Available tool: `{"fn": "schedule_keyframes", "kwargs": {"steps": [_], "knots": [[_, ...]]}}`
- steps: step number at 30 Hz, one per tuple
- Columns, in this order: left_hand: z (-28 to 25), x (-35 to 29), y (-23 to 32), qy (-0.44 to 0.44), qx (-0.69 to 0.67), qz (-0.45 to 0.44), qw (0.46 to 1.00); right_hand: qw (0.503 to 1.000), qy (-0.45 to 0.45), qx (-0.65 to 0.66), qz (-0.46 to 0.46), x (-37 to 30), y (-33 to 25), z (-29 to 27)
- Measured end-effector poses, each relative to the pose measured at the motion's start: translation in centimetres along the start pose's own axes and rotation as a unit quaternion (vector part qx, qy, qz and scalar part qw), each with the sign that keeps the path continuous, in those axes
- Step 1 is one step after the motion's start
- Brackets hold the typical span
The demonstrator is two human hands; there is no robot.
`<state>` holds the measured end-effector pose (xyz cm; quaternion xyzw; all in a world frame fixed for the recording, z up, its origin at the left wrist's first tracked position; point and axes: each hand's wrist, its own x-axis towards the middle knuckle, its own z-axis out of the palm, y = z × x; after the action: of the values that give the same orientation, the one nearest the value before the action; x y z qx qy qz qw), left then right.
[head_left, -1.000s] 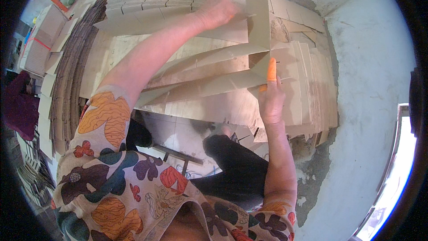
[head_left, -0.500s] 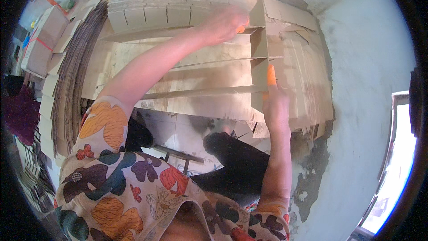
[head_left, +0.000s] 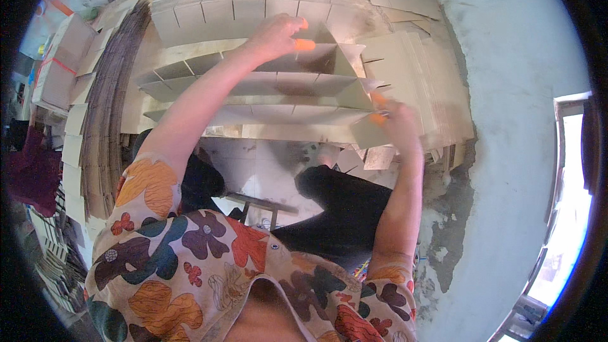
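Long slotted cardboard strips stand on edge in rows before me, crossed at their right end by a short cardboard strip. My left hand hangs over the far row, its orange-covered thumb and finger apart and nothing visible between them. At the near right end of the crossing strip, my right hand has its orange-covered fingers closed on the cardboard, slightly blurred.
Stacked slotted strips line the far side. A tall stack of cardboard edges stands at left beside a pale box. Flat cardboard sheets lie at right, near the wall. Below is a small stool.
My left hand has let go of the crossing strip's far end and moved left. The rows now stand more upright and spread, with the crossing strip tilted. My right hand has shifted slightly right.
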<state>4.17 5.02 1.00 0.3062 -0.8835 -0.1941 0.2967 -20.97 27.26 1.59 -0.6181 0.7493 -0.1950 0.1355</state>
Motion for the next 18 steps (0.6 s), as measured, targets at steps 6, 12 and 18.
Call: {"fn": "schedule_keyframes", "kwargs": {"steps": [6, 12, 18], "knots": [[-6.5, -5.5, 4.9, 0.026, 0.003, -0.026, 0.999, 0.909, 0.257, -0.265, 0.196, 0.6, 6.7, -2.6], [-7.9, -11.9, 6.6, 0.029, 0.063, 0.030, 0.997, 0.893, 0.096, -0.357, 0.257, 1.3, 8.0, 1.5], [-8.1, -13.6, 5.5, 0.047, 0.075, 0.012, 0.996, 0.874, 0.174, -0.310, 0.333, 0.5, 11.3, -1.1]]}}
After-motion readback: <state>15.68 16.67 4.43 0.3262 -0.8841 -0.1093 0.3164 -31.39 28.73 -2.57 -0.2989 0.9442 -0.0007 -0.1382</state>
